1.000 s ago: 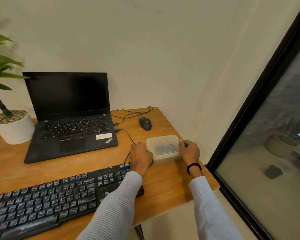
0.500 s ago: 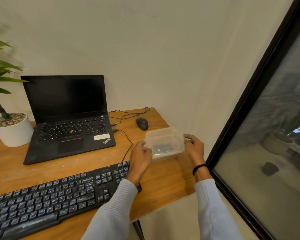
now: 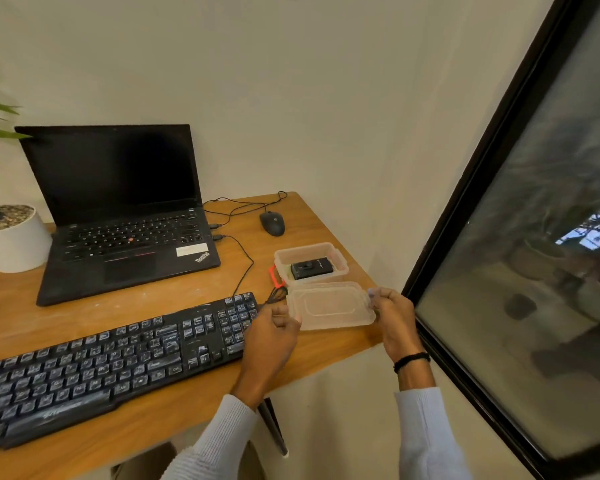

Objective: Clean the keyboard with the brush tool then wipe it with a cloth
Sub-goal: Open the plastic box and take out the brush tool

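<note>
Wooden desk | left hand, right hand pinch clear lid by its ends | keyboard just left of left hand

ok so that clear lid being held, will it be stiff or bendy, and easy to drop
The lid looks thin and see-through, so probably light and slightly bendy. The left hand and right hand each pinch one end, suggesting little effort. Its smooth plastic might slip from a loose grip.

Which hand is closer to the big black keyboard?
Left. The left hand is at the right end of the keyboard, holding one edge of the clear lid. The right hand holds the lid's other edge, farther away.
</note>
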